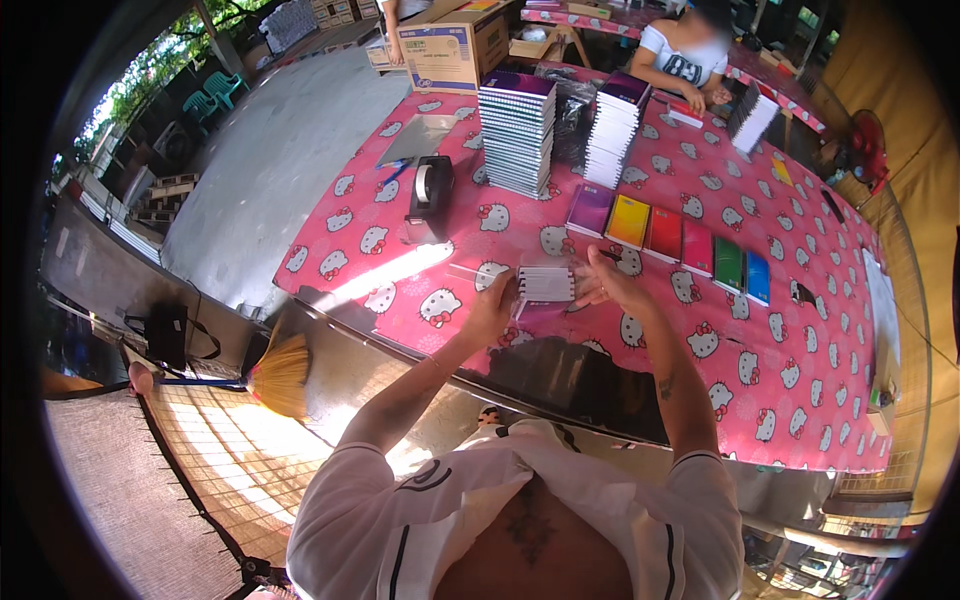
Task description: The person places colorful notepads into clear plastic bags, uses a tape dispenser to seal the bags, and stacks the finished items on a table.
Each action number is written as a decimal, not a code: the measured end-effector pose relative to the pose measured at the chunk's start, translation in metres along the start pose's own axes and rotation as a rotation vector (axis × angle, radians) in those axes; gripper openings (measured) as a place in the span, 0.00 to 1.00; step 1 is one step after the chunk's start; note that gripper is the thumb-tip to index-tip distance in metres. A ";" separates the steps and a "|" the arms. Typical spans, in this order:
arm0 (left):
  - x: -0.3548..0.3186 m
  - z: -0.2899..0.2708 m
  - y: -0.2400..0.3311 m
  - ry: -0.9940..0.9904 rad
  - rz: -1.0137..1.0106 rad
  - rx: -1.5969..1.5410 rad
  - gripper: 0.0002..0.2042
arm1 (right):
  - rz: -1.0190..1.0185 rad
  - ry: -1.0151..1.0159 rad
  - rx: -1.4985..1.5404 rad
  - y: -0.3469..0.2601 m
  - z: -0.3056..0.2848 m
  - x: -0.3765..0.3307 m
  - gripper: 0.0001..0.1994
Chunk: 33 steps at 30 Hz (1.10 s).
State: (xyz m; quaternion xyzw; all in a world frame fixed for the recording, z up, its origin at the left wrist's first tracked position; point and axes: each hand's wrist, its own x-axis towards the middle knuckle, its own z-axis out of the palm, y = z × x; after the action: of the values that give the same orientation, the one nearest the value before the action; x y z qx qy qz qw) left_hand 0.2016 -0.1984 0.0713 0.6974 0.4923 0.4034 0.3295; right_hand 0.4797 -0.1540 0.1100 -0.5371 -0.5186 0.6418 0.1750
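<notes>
A short stack of small white spiral notebooks lies at the table's near side, between my hands. My left hand is closed round the stack's left end, its fingertips partly hidden. A thin pale strip juts out to the left beside that hand; what it is I cannot make out. At the stack's right end, my right hand has its fingers stretched out and apart. Beyond it runs a slanting row of notebooks with coloured covers: purple, yellow, red, pink, green and blue.
Two tall stacks of spiral notebooks stand farther back on the pink patterned tablecloth. A black tape dispenser is at left, near a grey tray. Behind are a cardboard box and a seated co-worker.
</notes>
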 end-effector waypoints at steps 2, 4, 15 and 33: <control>0.006 -0.001 -0.028 -0.044 -0.131 -0.060 0.16 | -0.349 0.210 -0.132 0.001 0.016 -0.008 0.42; 0.017 -0.013 -0.049 0.103 0.039 0.020 0.16 | -0.879 0.563 -0.472 -0.019 0.042 -0.028 0.27; 0.123 -0.193 -0.177 0.414 -0.276 -0.226 0.12 | -0.985 0.663 -0.966 -0.074 0.120 -0.062 0.16; 0.082 -0.101 0.037 -0.554 0.274 -0.172 0.14 | -0.826 0.761 -1.018 -0.075 0.142 -0.037 0.20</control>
State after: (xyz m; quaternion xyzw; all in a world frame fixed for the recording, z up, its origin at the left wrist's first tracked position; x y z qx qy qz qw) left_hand 0.1428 -0.1253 0.1686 0.8100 0.2497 0.2791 0.4514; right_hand 0.3442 -0.2206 0.1766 -0.4981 -0.8137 -0.0243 0.2988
